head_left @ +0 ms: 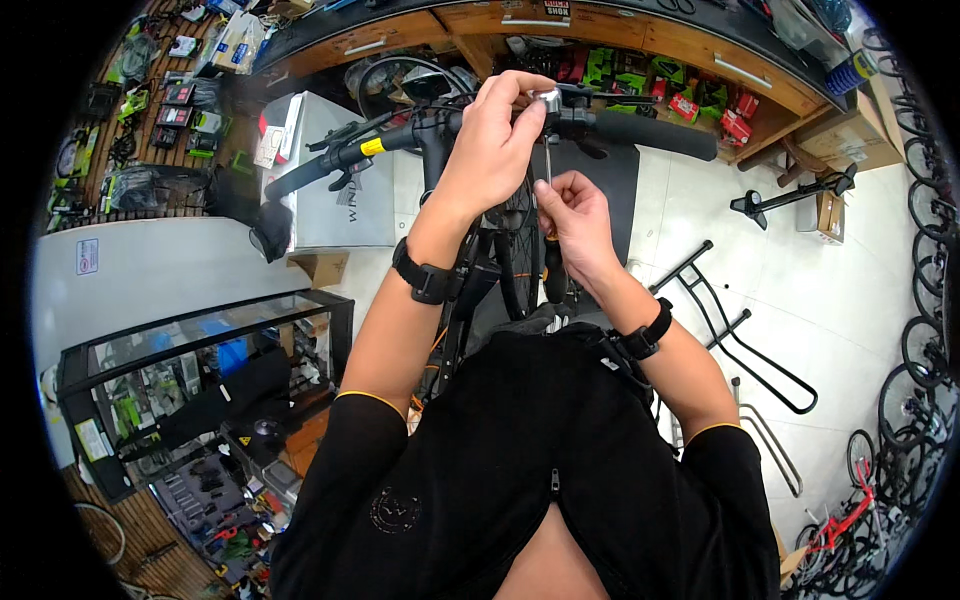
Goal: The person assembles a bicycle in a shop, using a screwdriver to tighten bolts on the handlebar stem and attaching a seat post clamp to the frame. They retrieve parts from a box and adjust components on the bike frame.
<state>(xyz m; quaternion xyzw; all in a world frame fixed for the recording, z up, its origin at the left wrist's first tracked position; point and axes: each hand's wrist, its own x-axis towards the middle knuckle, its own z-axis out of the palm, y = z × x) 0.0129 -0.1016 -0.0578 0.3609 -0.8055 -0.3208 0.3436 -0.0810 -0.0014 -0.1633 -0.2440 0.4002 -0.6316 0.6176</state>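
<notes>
Below me stands a bicycle with a black handlebar (655,134), which has a yellow label on its left side. My left hand (485,150) reaches over the bar, its thumb and fingers closed around a small shiny silver part (549,100) near the bar's middle; its exact kind does not show. Just below, my right hand (580,225) pinches a screwdriver (554,272) by its shaft. The black and orange handle hangs downward beneath that hand. The thin metal shaft points up at the silver part; whether the tip touches it is hidden.
A wooden workbench (400,38) with drawers runs behind the handlebar. At left are a grey box (345,200) and a glass display case (205,350). Right of me, a floor pump (795,197) and black metal tube frames (735,330) lie on the tiles, with several bicycles beyond.
</notes>
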